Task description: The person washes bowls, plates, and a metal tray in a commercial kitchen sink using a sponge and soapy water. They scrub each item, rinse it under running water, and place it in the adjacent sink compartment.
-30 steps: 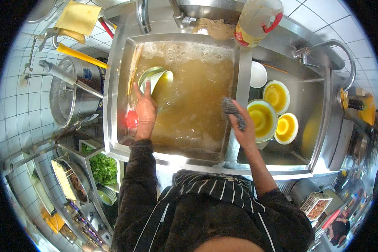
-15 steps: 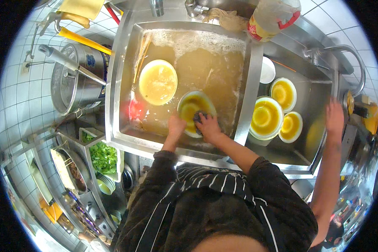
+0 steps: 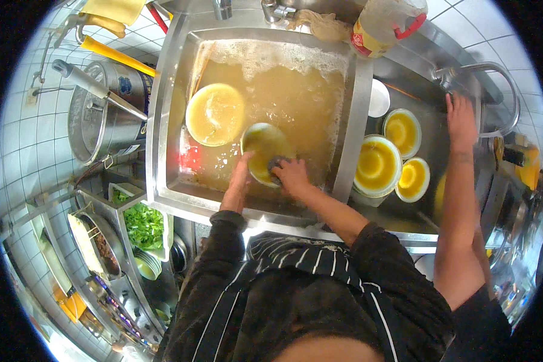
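In the murky, soapy water of the left sink basin [image 3: 344, 139], a pale bowl [image 3: 263, 140] sits tilted and partly under the surface. My left hand [image 3: 240, 172] grips its near-left rim, with the fingertips partly hidden by the bowl and water. A dark scrubber [image 3: 275, 163], perhaps steel wool, is bunched under the fingers of my right hand [image 3: 293, 177], pressed against the bowl's near-right inside. Another round bowl [image 3: 216, 114], filled with cloudy water, lies just beyond to the left. Something red [image 3: 190, 158] shows near the basin's left wall.
The right basin holds several water-filled bowls [image 3: 377, 166] and a white dish [image 3: 378, 98]. Another person's hand [image 3: 461, 116] reaches to the tap [image 3: 446, 77] there. Chopsticks [image 3: 200, 72] lean at the left basin's back left. A plastic jug [image 3: 383, 30] stands behind the divider.
My right hand has moved the scrubber slightly down the bowl, and my left hand's fingers have straightened along its rim. The other person's hand has moved up to the tap.
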The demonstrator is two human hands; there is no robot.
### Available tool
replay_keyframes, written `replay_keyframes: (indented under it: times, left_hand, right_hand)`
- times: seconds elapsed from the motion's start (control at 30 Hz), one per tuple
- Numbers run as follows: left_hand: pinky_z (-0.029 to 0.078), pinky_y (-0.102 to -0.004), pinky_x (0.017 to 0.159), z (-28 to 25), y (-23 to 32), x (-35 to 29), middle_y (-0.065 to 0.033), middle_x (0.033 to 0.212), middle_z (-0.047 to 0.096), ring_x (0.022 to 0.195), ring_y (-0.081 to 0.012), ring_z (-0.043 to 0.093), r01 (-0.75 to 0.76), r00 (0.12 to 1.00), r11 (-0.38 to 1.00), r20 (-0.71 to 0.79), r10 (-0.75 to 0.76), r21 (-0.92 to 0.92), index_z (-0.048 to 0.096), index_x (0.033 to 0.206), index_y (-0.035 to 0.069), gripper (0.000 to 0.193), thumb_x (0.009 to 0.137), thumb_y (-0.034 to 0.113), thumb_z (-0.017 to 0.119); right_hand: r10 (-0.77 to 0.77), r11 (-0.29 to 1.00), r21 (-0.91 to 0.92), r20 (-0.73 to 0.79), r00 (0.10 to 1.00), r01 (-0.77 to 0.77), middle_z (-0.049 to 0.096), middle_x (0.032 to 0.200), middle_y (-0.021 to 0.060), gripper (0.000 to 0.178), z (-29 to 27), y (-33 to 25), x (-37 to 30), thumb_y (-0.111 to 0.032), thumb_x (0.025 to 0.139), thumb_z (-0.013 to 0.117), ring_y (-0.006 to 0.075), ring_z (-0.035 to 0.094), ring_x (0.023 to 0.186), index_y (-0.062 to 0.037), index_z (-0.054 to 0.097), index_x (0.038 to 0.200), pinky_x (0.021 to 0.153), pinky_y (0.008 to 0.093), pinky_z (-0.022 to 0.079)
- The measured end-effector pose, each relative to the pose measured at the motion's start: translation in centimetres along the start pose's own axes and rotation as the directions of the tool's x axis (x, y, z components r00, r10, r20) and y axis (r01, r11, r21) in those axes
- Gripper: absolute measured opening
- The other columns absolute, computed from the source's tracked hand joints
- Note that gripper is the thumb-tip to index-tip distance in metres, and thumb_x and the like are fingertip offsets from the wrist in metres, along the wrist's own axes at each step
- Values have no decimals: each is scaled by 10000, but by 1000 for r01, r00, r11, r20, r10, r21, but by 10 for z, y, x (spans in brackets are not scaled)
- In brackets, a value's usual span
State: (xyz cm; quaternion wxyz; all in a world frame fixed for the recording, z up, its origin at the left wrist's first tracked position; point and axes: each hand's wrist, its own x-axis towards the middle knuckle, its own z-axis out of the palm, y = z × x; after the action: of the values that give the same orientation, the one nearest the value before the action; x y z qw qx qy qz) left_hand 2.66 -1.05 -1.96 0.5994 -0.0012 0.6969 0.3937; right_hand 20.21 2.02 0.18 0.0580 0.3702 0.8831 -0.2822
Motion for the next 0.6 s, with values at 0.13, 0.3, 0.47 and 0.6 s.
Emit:
replay_keyframes:
  times: [0.13,0.3,0.47,0.6]
  left_hand:
    - [501,-385,704,8,-11,10,-97,942,617,791,-231,612,-64,996,979,46,74,-191,520,1127,41,492,807,408,590]
    - [504,-448,741,-9,-3,21,-93,1002,597,879,-245,598,126,967,985,238,-95,-121,513,1198,60,550,821,459,552]
    - [505,-413,720,26,-15,6,-93,989,607,854,-244,584,-126,989,990,-82,120,-65,539,1121,93,506,815,496,550]
    - [489,-421,762,25,17,-20,-96,1093,579,929,-244,572,112,990,994,84,-112,9,478,1228,120,676,772,612,558]
  right_hand:
    - [86,859,510,-203,975,31,587,1057,150,528,-6,-14,13,-204,599,753,347,560,981,-112,590,1092,791,414,464]
    - [-167,973,-176,-91,982,149,587,1089,120,535,-16,2,2,-223,616,764,323,568,990,-154,589,1117,813,416,455]
    - [109,832,554,-108,988,-31,595,1062,142,530,-2,-3,8,-213,664,700,365,567,1001,-175,556,1173,860,434,462]
    - [104,850,525,-223,969,29,607,1036,143,577,6,-12,9,-218,615,730,377,571,970,-140,565,1162,857,446,453]
